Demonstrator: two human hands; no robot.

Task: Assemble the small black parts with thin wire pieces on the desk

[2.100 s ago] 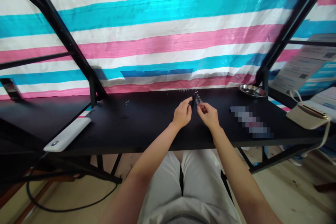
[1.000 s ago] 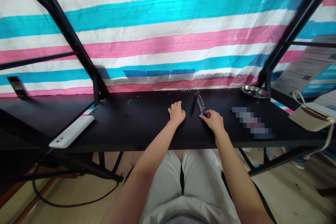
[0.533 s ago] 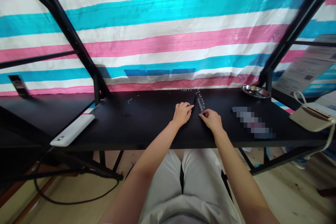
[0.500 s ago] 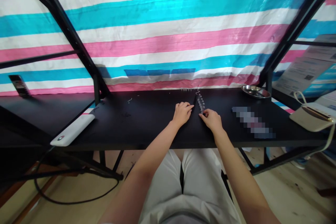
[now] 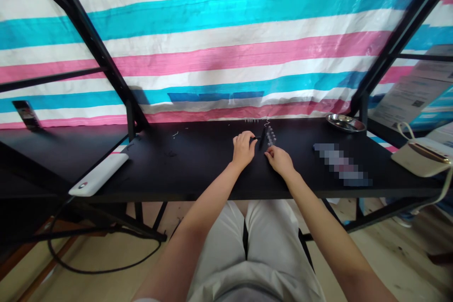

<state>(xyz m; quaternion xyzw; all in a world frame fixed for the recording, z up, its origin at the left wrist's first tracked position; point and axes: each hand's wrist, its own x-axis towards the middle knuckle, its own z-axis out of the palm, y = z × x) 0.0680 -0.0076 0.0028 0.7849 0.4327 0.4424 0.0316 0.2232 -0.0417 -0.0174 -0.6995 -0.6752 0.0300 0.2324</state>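
Note:
My left hand (image 5: 243, 150) rests low over the black tabletop, thumb and fingers pinched at a thin dark piece that barely shows against the table. Just right of its fingertips is a narrow black strip (image 5: 262, 138). Beside that strip lie two rows of small greyish, see-through round pieces (image 5: 271, 137). My right hand (image 5: 279, 158) is closed in a pinch at the near end of these rows; whatever its fingertips hold is too small to make out. A curly white strand (image 5: 267, 122) lies beyond the rows, next to a line of small pale pieces (image 5: 252, 121).
A shiny metal dish (image 5: 345, 123) stands at the back right, with a blurred-out patch (image 5: 341, 165) nearer. A white power strip (image 5: 99, 175) lies at the left edge, a cream bag (image 5: 421, 157) at the far right. Black frame posts flank the table before a striped sheet (image 5: 226, 52).
My left fingers have drawn back and curled round the thin dark piece. My right hand has shifted slightly left, still pinched. The round pieces now show a shorter visible stretch.

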